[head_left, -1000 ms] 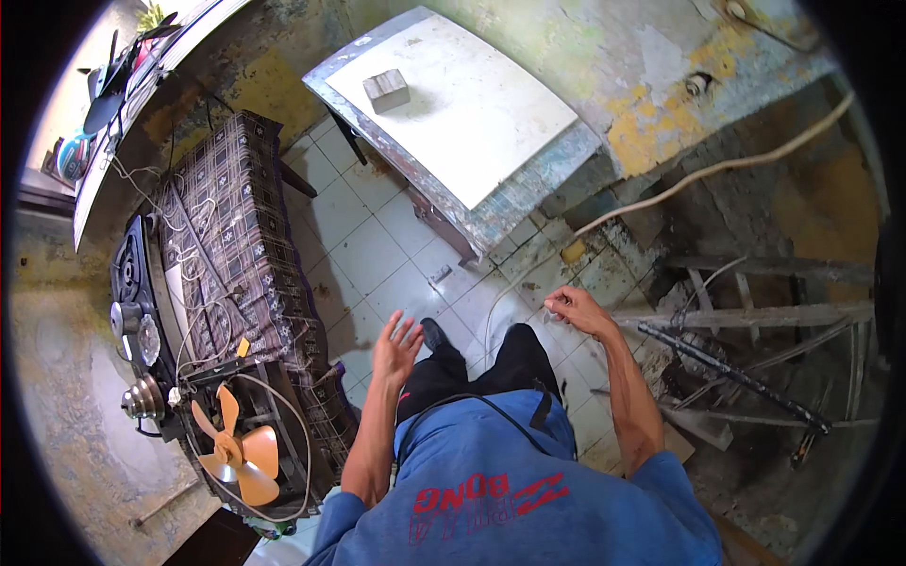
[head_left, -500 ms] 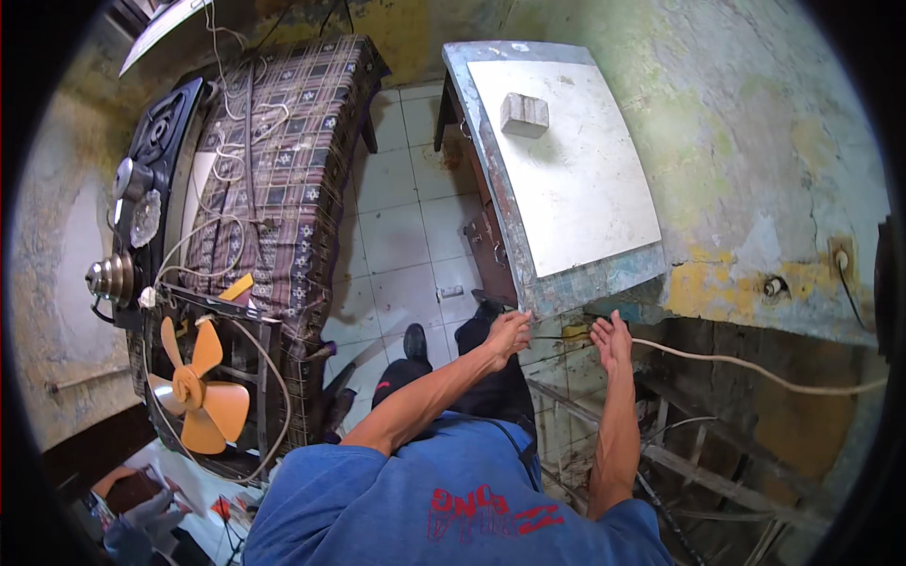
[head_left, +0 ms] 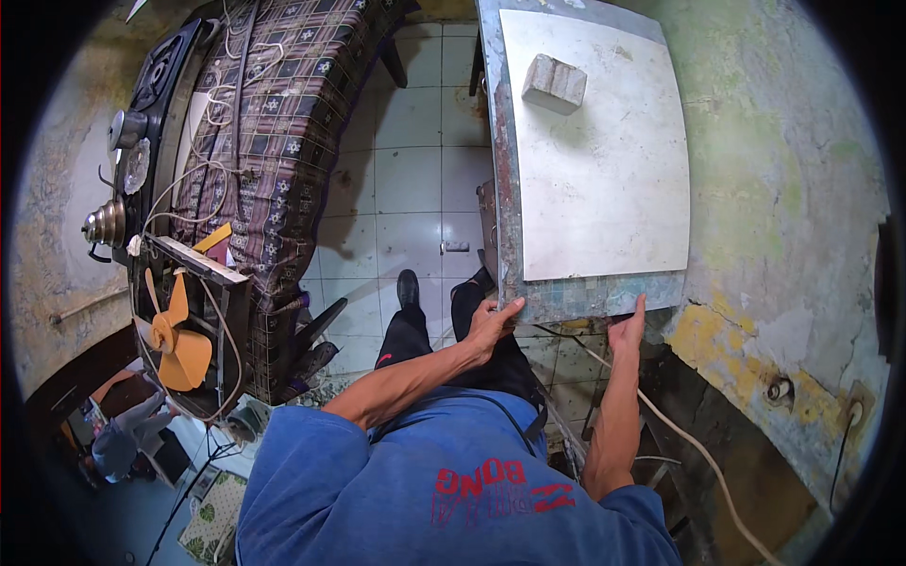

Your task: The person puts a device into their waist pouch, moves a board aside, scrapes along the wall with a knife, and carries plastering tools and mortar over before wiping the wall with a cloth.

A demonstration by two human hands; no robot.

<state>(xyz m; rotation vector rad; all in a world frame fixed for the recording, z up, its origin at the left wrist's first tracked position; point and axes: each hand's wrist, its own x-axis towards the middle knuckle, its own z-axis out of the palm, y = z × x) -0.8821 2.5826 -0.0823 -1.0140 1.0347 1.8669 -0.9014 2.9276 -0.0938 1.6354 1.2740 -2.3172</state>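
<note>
Both left hand (head_left: 491, 328) and right hand (head_left: 626, 334) gripped the near edge of a tabletop (head_left: 585, 296) beside a peeling wall (head_left: 764, 179), holds established but any lift unclear, a gray block (head_left: 555, 85) atop its white sheet (head_left: 604, 208).

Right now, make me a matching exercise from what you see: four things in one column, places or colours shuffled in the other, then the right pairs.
Things
1. Left hand
2. Right hand
3. Grey block
4. Fan blades

Places or colours
A. Orange
B. Near edge of the table, toward its right end
C. On the white sheet
D. Near left corner of the table

Pairs: 1-D, 2-B, 3-C, 4-A
</note>
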